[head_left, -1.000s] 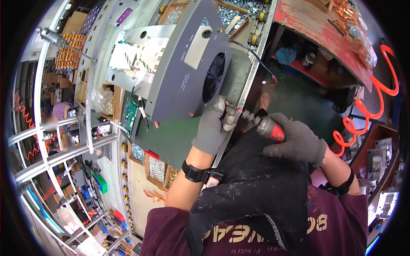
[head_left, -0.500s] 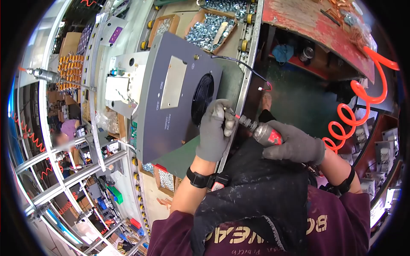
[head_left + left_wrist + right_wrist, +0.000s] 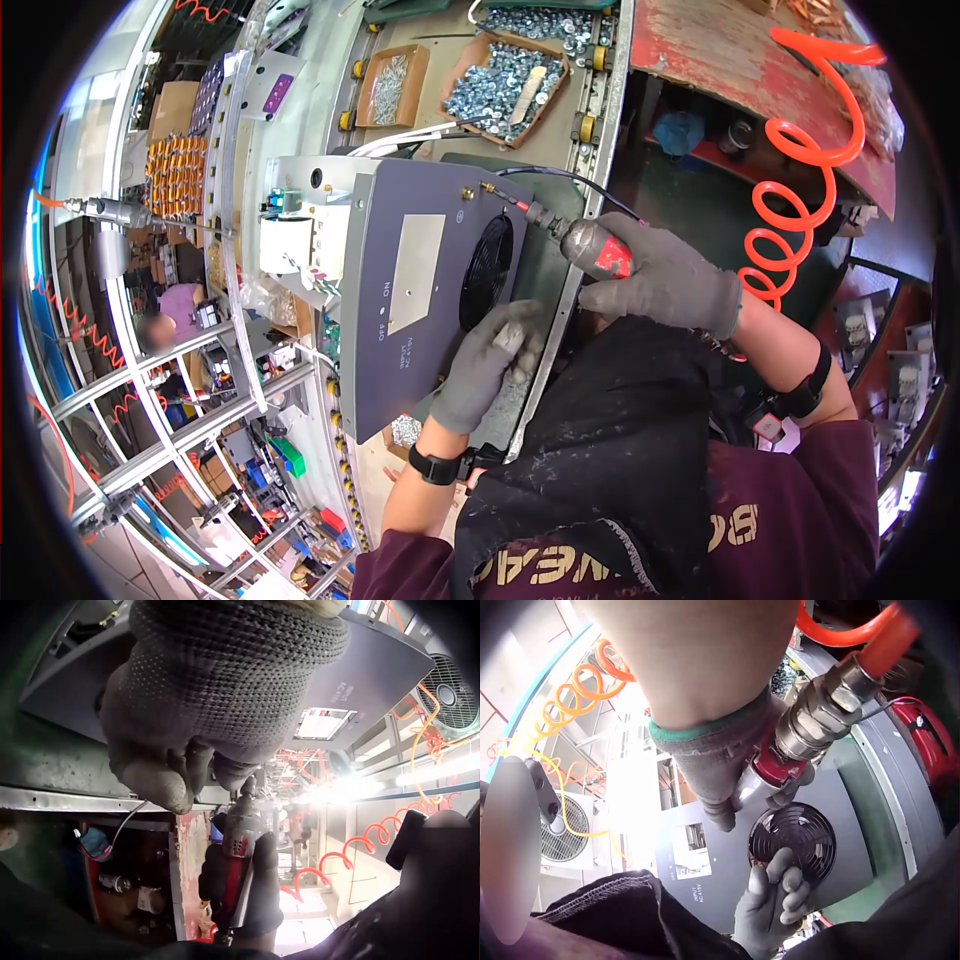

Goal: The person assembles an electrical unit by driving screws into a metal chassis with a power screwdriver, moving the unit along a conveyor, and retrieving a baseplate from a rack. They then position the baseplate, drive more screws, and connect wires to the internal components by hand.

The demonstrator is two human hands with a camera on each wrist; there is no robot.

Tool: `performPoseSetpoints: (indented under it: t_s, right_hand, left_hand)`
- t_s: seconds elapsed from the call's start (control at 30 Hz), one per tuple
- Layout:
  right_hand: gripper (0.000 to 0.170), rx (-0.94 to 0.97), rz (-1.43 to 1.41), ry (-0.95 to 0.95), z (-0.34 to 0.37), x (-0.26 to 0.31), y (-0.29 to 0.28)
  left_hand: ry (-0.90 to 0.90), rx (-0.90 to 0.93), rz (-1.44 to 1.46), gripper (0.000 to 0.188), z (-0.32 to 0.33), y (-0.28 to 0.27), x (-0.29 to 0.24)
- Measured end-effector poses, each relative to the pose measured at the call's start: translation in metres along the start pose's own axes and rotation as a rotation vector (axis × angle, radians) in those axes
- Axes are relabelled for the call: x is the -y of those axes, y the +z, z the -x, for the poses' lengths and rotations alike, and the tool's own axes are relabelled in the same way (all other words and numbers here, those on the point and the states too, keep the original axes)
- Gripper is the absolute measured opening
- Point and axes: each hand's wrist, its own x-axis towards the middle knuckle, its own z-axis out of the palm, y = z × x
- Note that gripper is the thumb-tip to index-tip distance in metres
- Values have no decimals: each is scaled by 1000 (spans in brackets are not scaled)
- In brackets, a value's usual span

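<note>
My right hand (image 3: 670,278) grips a red and grey air screwdriver (image 3: 592,250). Its bit points at the upper right corner of a dark grey panel (image 3: 385,370), beside a brass-coloured screw (image 3: 467,193); whether the tip touches is unclear. In front of the round black fan (image 3: 487,272) is my gloved left hand (image 3: 478,375), slightly blurred. The right wrist view shows its fingers curled, with a small coppery piece (image 3: 760,863) at the thumb and fingertip. The left wrist view shows the glove's back (image 3: 217,682) large above the screwdriver (image 3: 241,832).
Screws fill cardboard trays (image 3: 500,90) beyond the panel. A metal rail (image 3: 560,340) edges the bench on my side. The coiled orange hose (image 3: 800,200) hangs at right near a worn red table (image 3: 720,70). Another person (image 3: 178,315) is at far left.
The screwdriver has moved from beside my left fingers to the panel's upper corner. My left hand has drawn away from the bit, towards me. The view has shifted along the bench.
</note>
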Motion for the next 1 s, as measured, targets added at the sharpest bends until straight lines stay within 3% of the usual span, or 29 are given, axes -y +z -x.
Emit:
performPoseSetpoints:
  t_s: [0.1,0.23,0.4,0.47,0.53,0.6,0.67,0.7,0.73,0.8,0.9,1.0]
  right_hand:
    - [60,-38,49,60,3,19,-10]
    - [67,-21,265,17,3,27,-21]
    - [65,-203,623,-93,6,36,-23]
    - [66,-237,682,-153,4,32,-24]
    - [63,-349,797,-235,1,36,-24]
    - [59,-319,764,-206,-2,42,-26]
    - [55,-47,276,-188,-6,36,-34]
    - [52,-26,224,-197,-8,33,-33]
    - [52,-26,233,-196,-7,37,-32]
    - [50,-194,573,-193,-5,43,-27]
    - [50,-251,754,-247,-8,40,-27]
    - [54,-254,792,-277,-14,35,-27]
  left_hand:
    - [-93,-26,8,56,7,-8,8]
    - [-123,0,1,51,12,-16,24]
    - [-130,0,-17,49,28,-34,43]
    - [-147,41,-230,47,35,-43,49]
    - [-120,-14,-174,45,45,-52,61]
    - [-89,-63,-125,43,54,-61,64]
    - [-131,-118,-72,38,59,-68,63]
    - [58,-219,-95,25,60,-68,76]
    - [64,-217,-89,25,61,-75,91]
    - [109,-275,-62,35,63,-93,113]
    - [-19,-268,59,32,75,-88,75]
    - [53,-330,76,28,85,-99,95]
